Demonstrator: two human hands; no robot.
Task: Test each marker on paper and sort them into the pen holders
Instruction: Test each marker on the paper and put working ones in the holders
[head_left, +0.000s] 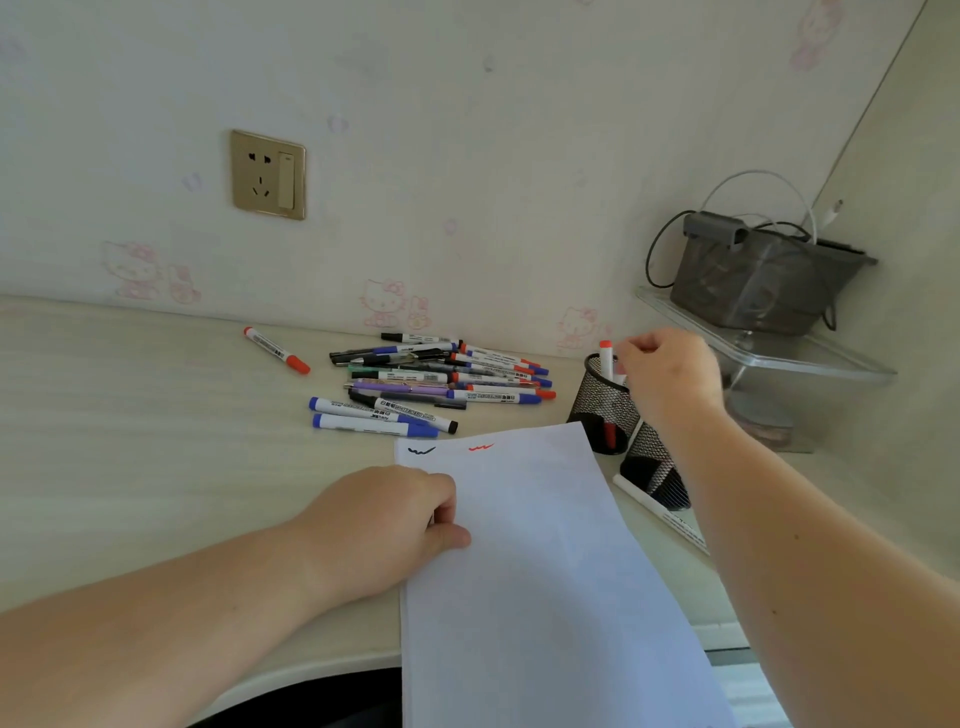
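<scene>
Pale wood-grain covered the desk (130, 415), whose near edge curved off under the left forearm and out of the picture. White paper (530, 571) lay across the front of it and was cut off at the bottom edge; near its far end stood a dark scribble (421, 450) and a red scribble (481, 447). A grey basket (753, 280) of cables sat on a clear shelf (810, 358) in the right corner, its contents too murky to name, and something round and pinkish under the shelf could not be made out.

The left hand (384, 525) rested on the desk at the paper's left edge, fingers curled under, thumb lying on the sheet; it seemed only to press the paper flat, and whether the hidden fingers pinched its edge could not be told. The right hand (670, 371) was over the far mesh holder (602, 410), fingers bunched around the upper part of a red-capped marker (605, 364) that stood in the holder. The fingertips were hidden behind the knuckles.

A second mesh holder (655, 467) stood just beside the first, nearer the camera, partly covered by the right forearm; a white marker (644, 501) lay on the desk at its base, its near end lost behind the arm. The pile of markers (441, 382) lay by the wall, labels mostly blurred. One red marker (277, 350) lay apart to its left.
</scene>
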